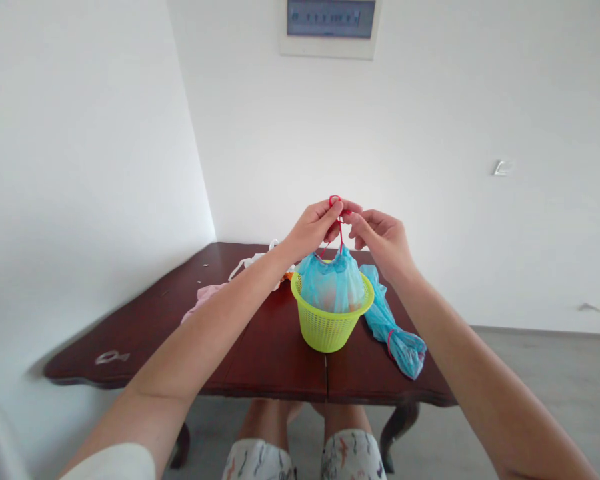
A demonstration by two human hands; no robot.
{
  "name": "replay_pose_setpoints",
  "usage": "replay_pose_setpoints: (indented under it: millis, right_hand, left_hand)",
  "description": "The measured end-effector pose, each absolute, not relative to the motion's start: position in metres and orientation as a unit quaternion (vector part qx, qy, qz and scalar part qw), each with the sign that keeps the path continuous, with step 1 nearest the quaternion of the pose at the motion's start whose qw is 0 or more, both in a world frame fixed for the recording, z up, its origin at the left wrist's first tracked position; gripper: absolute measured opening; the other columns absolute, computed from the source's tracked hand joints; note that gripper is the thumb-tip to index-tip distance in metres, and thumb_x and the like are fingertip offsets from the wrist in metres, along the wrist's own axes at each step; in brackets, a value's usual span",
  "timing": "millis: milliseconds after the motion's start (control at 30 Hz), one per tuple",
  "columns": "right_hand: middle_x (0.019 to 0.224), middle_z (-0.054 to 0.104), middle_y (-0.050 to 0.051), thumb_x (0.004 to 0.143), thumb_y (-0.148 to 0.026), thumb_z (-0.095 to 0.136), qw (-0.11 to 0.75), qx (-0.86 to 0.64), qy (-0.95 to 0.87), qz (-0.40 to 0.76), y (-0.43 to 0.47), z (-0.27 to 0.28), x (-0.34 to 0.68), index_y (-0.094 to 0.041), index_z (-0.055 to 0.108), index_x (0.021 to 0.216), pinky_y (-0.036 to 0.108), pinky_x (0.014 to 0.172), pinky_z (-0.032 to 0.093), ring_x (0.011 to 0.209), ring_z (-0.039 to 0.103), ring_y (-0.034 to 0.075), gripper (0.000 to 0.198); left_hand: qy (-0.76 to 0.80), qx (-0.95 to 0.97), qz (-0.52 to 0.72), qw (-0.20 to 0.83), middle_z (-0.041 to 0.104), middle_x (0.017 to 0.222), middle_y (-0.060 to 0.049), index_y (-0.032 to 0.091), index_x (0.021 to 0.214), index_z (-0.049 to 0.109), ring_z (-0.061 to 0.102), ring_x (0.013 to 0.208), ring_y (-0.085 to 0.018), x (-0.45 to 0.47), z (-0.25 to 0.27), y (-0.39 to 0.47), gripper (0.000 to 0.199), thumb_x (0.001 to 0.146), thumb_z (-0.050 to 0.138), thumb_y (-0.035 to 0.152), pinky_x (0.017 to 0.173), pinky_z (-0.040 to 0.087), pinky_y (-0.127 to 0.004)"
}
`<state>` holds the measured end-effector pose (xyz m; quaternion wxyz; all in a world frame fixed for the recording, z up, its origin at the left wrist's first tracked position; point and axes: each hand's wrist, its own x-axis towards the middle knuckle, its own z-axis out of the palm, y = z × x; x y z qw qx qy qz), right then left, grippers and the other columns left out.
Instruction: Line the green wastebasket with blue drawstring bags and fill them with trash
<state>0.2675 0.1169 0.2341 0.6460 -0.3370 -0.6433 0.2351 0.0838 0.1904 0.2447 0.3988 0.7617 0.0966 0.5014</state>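
A blue plastic drawstring bag (333,283) bulges out of a yellow-green perforated basket (327,327) on the dark wooden table. Its red drawstring (341,233) runs upward from the gathered mouth. My left hand (325,217) pinches the drawstring above the bag, with a loop standing over the thumb. Close beside it, my right hand (380,237) has its thumb and fingertips closed on the red string too. Something pale and orange shows faintly through the bag, but I cannot make out what it is.
Right of the basket lies another blue bag (393,330), bunched and tied with a red string. White bag handles (250,263) and pink cloth-like material (205,297) lie partly behind my left forearm. The table (275,360) reaches the wall; its front edge is above my knees.
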Motion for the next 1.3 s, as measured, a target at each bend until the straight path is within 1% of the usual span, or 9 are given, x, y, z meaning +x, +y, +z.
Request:
replay_pose_setpoints:
  millis: [133,333,500,700,800,967,1133,1233,1300]
  right_hand:
    - [0.072,0.072,0.0,0.079,-0.088,0.103,0.654,-0.36,-0.619,0.243,0.119,0.233,0.265,-0.025,0.077,0.085,0.029,0.047,0.052,0.054,0.059,0.013,0.069]
    - [0.068,0.065,-0.004,0.088,-0.084,0.099,0.665,-0.354,-0.624,0.208,0.126,0.23,0.268,-0.027,0.072,0.086,0.029,0.05,0.055,0.055,0.056,0.013,0.063]
    - [0.075,0.068,-0.002,0.097,-0.073,0.096,0.68,-0.366,-0.617,0.155,0.129,0.222,0.271,-0.026,0.073,0.087,0.029,0.049,0.048,0.057,0.057,0.012,0.054]
    - [0.074,0.063,-0.004,0.101,-0.057,0.091,0.707,-0.368,-0.59,0.132,0.122,0.214,0.269,-0.027,0.066,0.087,0.027,0.046,0.043,0.055,0.055,0.012,0.041]
    - [0.074,0.063,-0.004,0.103,-0.047,0.087,0.712,-0.341,-0.597,0.143,0.111,0.205,0.266,-0.028,0.066,0.09,0.029,0.05,0.045,0.056,0.055,0.013,0.031]
    - [0.076,0.067,-0.002,0.109,-0.034,0.076,0.626,-0.367,-0.683,0.079,0.1,0.175,0.261,-0.026,0.071,0.09,0.034,0.063,0.045,0.064,0.058,0.016,0.021]
    - [0.077,0.072,0.0,0.107,-0.031,0.076,0.559,-0.421,-0.714,0.021,0.113,0.152,0.261,-0.025,0.081,0.095,0.037,0.067,0.043,0.066,0.057,0.018,0.014]
    - [0.085,0.072,0.003,0.105,-0.031,0.076,0.555,-0.41,-0.724,-0.016,0.117,0.154,0.261,-0.026,0.081,0.096,0.04,0.072,0.048,0.072,0.059,0.021,0.012]
    - [0.102,0.075,0.007,0.103,-0.028,0.072,0.58,-0.385,-0.717,-0.039,0.117,0.159,0.262,-0.027,0.078,0.102,0.043,0.083,0.056,0.09,0.068,0.026,0.006]
  left_hand:
    - [0.085,0.794,0.473,0.373,0.058,0.067,0.004,0.019,0.129,0.088,0.054,0.054,-0.01,0.086,0.243,0.191,0.066,0.117,0.067,0.08,0.052,0.041,-0.021]
    - [0.107,0.776,0.505,0.362,0.055,0.063,0.006,0.021,0.136,0.084,0.052,0.052,-0.011,0.098,0.232,0.184,0.062,0.122,0.06,0.076,0.051,0.038,-0.022]
    - [0.116,0.742,0.526,0.399,0.052,0.062,0.007,0.022,0.13,0.083,0.047,0.049,-0.009,0.11,0.226,0.169,0.051,0.125,0.06,0.068,0.05,0.037,-0.021]
    - [0.178,0.597,0.541,0.565,0.073,0.091,0.0,0.021,0.117,0.08,0.053,0.052,-0.004,0.114,0.225,0.166,0.034,0.128,0.064,0.049,0.046,0.035,-0.015]
    - [0.212,0.524,0.523,0.638,0.078,0.099,-0.004,0.018,0.107,0.075,0.069,0.063,-0.007,0.11,0.226,0.168,0.035,0.126,0.068,0.047,0.05,0.045,-0.015]
    - [0.219,0.517,0.525,0.64,0.088,0.116,-0.012,0.02,0.105,0.068,0.086,0.087,-0.017,0.099,0.233,0.169,0.037,0.127,0.063,0.048,0.06,0.058,-0.017]
    - [0.178,0.656,0.47,0.563,0.084,0.11,-0.011,0.022,0.109,0.069,0.082,0.087,-0.02,0.086,0.233,0.171,0.045,0.126,0.058,0.061,0.06,0.058,-0.022]
    - [0.149,0.8,0.445,0.374,0.074,0.091,-0.005,0.022,0.106,0.068,0.072,0.077,-0.018,0.076,0.234,0.166,0.044,0.129,0.048,0.054,0.068,0.057,-0.027]
    - [0.145,0.875,0.422,0.186,0.07,0.088,-0.004,0.023,0.104,0.068,0.069,0.08,-0.02,0.068,0.238,0.16,0.036,0.128,0.049,0.042,0.077,0.057,-0.032]
